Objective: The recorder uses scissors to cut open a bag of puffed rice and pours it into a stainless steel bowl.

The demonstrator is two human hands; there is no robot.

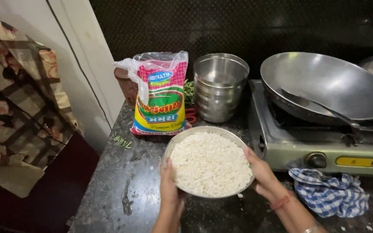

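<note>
Holding a round steel bowl filled with white puffed rice [209, 164], the person is gripping its rim from both sides above the dark speckled stone counter [109, 190]. The left hand [169, 185] is closing around the near-left rim, thumb on top; the right hand [262, 172] is clasping the right rim the same way. The bowl appears to be lifted slightly, though contact with the counter cannot be confirmed from this angle.

The rice is heaping close to the rim, so the bowl is best kept level, with both grips even, to avoid spilling grains.

Behind the bowl, an opened printed plastic bag [160, 97] is standing upright beside a stack of steel tumblers [219, 86]. To the right, a wide steel wok holding a ladle [324, 84] is sitting on a gas stove [324, 151], with a crumpled blue checked cloth [329, 192] lying just before it.
</note>
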